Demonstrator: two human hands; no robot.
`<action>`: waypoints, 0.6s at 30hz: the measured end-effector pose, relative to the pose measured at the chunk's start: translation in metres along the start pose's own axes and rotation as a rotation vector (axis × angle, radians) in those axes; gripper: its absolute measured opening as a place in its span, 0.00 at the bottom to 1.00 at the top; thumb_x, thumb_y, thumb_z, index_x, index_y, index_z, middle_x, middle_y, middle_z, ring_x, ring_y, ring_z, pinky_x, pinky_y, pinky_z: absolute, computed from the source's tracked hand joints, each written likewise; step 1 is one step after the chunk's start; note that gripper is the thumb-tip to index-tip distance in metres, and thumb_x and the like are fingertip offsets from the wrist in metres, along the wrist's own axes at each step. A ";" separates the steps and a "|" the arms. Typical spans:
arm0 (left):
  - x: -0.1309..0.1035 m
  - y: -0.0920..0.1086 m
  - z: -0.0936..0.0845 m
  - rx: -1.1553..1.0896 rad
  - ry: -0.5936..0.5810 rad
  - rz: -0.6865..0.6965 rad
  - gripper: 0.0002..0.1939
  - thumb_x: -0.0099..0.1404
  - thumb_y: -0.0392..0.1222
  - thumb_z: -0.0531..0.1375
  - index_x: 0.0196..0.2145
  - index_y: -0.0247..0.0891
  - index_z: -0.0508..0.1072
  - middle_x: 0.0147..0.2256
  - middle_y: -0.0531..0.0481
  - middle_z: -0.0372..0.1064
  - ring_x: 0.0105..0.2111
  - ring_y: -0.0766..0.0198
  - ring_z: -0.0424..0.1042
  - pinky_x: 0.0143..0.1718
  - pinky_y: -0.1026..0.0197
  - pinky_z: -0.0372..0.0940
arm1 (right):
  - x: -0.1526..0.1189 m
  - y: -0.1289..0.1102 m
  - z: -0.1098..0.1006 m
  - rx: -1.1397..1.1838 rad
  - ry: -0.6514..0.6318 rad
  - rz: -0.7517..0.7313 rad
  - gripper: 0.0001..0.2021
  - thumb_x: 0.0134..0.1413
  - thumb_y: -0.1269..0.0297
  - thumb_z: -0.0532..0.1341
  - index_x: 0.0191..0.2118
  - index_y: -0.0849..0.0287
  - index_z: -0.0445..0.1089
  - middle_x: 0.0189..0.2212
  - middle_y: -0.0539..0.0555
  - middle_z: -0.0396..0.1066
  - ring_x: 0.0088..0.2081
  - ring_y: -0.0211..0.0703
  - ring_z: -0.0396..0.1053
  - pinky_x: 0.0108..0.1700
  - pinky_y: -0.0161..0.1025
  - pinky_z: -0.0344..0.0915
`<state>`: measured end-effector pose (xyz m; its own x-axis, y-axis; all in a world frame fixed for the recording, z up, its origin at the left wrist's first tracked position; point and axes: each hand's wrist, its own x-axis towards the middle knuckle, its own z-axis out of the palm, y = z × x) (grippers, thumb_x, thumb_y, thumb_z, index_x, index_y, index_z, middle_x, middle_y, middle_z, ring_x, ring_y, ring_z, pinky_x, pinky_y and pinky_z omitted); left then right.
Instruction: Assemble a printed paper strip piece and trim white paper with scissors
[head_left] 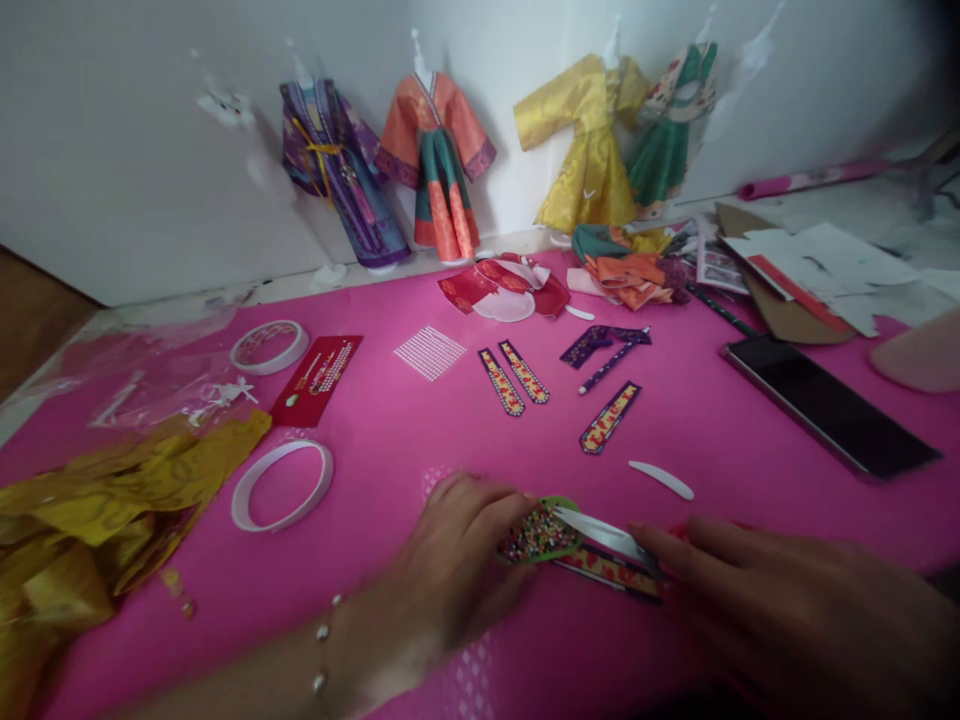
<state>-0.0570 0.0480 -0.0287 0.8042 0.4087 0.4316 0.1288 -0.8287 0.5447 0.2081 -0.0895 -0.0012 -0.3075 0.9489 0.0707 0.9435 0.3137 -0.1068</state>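
Observation:
My left hand [469, 545], with a beaded bracelet on its wrist, is closed on the edge of a small green dish [568, 506] full of tiny multicoloured beads [538, 535]. In my right hand [780, 590] is a pair of scissors [604, 533], blurred, with silver blades and what look like red handles. Their tips reach the dish's rim at the beads. Just below the blades lies a patterned strip [611, 572] with a dark border, partly hidden by the dish and my right hand. Three similar bordered strips [611, 418] lie farther back.
A curved white piece [660, 480] and a phone [832, 405] lie to the right. White tape rolls [283, 487], a red card [319, 380] and yellow cloth [67, 530] are at left. Miniature robes [435, 150] on stands line the wall behind fabric scraps [630, 275].

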 end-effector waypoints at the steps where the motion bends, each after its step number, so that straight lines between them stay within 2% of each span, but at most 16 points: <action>1: 0.000 0.000 0.000 0.000 0.001 0.004 0.28 0.64 0.34 0.64 0.59 0.34 0.60 0.48 0.41 0.68 0.49 0.57 0.65 0.54 0.51 0.60 | 0.000 0.000 0.000 0.002 0.004 -0.003 0.19 0.57 0.72 0.48 0.49 0.49 0.68 0.26 0.48 0.69 0.18 0.41 0.69 0.17 0.39 0.56; 7: 0.001 -0.001 0.003 0.002 0.020 0.026 0.28 0.64 0.33 0.64 0.59 0.34 0.60 0.47 0.41 0.69 0.48 0.57 0.66 0.52 0.50 0.61 | 0.001 -0.003 0.000 0.029 0.027 -0.009 0.19 0.56 0.73 0.48 0.48 0.49 0.69 0.25 0.47 0.69 0.17 0.41 0.68 0.16 0.41 0.53; 18: 0.002 -0.003 0.004 0.004 0.047 0.040 0.27 0.65 0.34 0.63 0.59 0.35 0.60 0.47 0.41 0.70 0.46 0.55 0.68 0.52 0.48 0.62 | 0.003 -0.001 -0.001 0.041 -0.027 0.012 0.16 0.57 0.71 0.49 0.45 0.48 0.67 0.29 0.47 0.71 0.21 0.40 0.71 0.18 0.39 0.56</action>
<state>-0.0536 0.0496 -0.0328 0.7808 0.3930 0.4858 0.0996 -0.8458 0.5241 0.2062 -0.0874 0.0004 -0.3001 0.9530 0.0422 0.9414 0.3030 -0.1480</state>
